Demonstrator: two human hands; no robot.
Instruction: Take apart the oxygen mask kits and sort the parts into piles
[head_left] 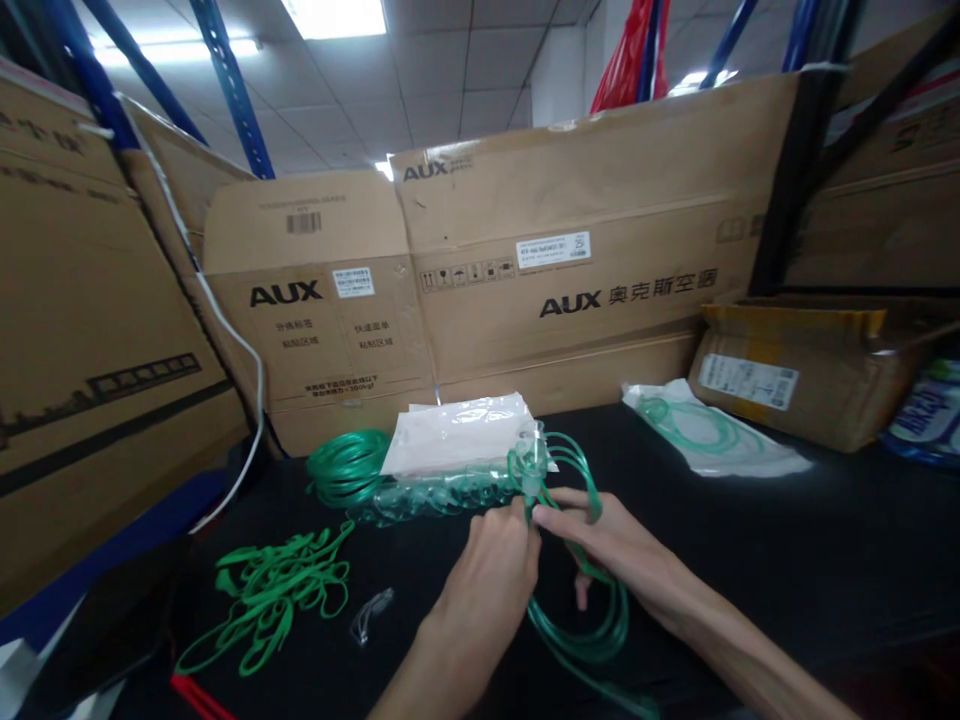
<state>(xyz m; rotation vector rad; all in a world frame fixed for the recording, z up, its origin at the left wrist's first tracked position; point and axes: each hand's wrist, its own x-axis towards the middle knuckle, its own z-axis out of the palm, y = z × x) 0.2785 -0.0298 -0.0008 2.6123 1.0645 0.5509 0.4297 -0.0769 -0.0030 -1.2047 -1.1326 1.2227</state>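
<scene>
Near the middle of the black tabletop, both hands meet at a transparent oxygen mask (531, 455) with a pale connector at its lower end. My left hand (491, 565) is closed around the connector or tube end, which its fingers mostly hide. My right hand (600, 530) pinches at the same joint with thumb and forefinger. Loops of green tubing (585, 640) pass through my right hand and hang below it onto the table. Just behind the hands lies a row of transparent green-tinted masks (442, 495), beside a coil of green tubing (349, 465).
White plastic bags (457, 435) lie behind the masks. Green elastic straps (289, 590) and small transparent-and-metal pieces (371, 612) are at left. A bagged tubing set (705, 430) lies by an open carton (787, 375) at right. Large cardboard panels (480, 350) wall the back.
</scene>
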